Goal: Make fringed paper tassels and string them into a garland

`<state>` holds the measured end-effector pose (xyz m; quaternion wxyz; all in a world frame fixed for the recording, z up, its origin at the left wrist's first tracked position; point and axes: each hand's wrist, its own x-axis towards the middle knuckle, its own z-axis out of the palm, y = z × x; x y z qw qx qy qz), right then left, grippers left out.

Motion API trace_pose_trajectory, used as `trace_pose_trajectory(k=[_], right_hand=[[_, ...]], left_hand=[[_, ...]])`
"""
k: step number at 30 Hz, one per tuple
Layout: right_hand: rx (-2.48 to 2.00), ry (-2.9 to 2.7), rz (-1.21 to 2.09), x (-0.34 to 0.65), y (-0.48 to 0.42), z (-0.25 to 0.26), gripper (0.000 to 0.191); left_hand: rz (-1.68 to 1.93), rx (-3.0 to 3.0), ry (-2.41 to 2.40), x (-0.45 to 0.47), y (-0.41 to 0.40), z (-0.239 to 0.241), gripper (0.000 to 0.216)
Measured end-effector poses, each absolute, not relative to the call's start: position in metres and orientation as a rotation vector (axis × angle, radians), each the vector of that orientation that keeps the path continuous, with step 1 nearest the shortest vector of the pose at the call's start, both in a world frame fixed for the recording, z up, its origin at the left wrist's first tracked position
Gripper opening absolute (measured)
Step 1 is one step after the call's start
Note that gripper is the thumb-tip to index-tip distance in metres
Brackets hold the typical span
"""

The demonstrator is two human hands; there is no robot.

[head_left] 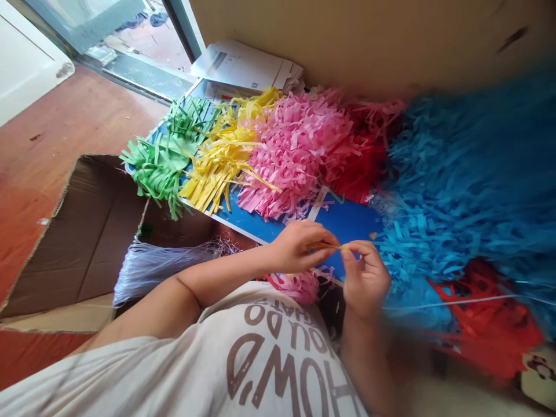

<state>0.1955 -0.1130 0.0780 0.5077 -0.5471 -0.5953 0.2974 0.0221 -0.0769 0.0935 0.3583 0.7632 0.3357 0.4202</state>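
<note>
A thin yellow strip (325, 246) lies between the two hands, at about 4 o'clock from the centre of the view. Its long axis runs nearly level, along the 9-to-3 line: one end goes into the left hand's fingers, the other points to 3 o'clock, at the right hand's pinch.

The left hand (297, 240) is nearly closed, fingers curled towards 3 o'clock, with the strip held between thumb and fingers. The right hand (368, 278) is closed too, pinching the strip between thumb and forefinger, the other fingers folded. The fingertips of both hands are just beside each other.

The strip looks flat and narrow, slightly twisted. From it, a crinkled pink heap (299, 145) of ribbon-like fringe lies towards 11 o'clock, a red heap (358, 174) towards 1, and a large, fluffy blue heap (452, 202) at 2 to 3. Towards 10 lie straighter yellow fringe (217, 171) and, farther off, green fringe (167, 153). These rest on a smooth blue table (356, 220). At 9 o'clock, fine, glossy white strands (160, 266) hang beside a stiff brown cardboard box (87, 231). A looped red bundle (490, 324) sits towards 4, partly blurred.
</note>
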Motion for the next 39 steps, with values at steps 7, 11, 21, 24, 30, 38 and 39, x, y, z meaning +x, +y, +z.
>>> trace_pose_trajectory(k=[7,11,21,24,30,38,39], right_hand=[[-1.308,-1.458,0.71,0.197,-0.115,0.076,0.01],[-1.342,-1.395,0.713,0.201,-0.116,0.074,0.01],[-1.378,-1.151,0.89,0.199,-0.119,0.068,0.016],[-1.318,-1.194,0.884,0.199,-0.12,0.069,0.013],[-1.363,-1.214,0.941,0.204,-0.121,0.067,0.018],[-1.076,-0.979,1.507,0.204,-0.11,0.062,0.028],[-1.038,-0.934,1.588,0.203,-0.11,0.062,0.03]], left_hand=[[1.116,2.013,0.924,0.022,-0.076,0.091,0.015],[1.149,2.038,0.925,0.022,-0.075,0.089,0.013],[1.092,2.048,0.847,0.021,-0.072,0.086,0.015],[1.14,2.035,0.873,0.022,-0.073,0.086,0.015],[1.049,2.211,0.914,0.021,-0.074,0.094,0.018],[0.909,2.456,0.649,0.013,-0.064,0.102,0.018],[0.899,2.41,0.618,0.011,-0.063,0.101,0.017]])
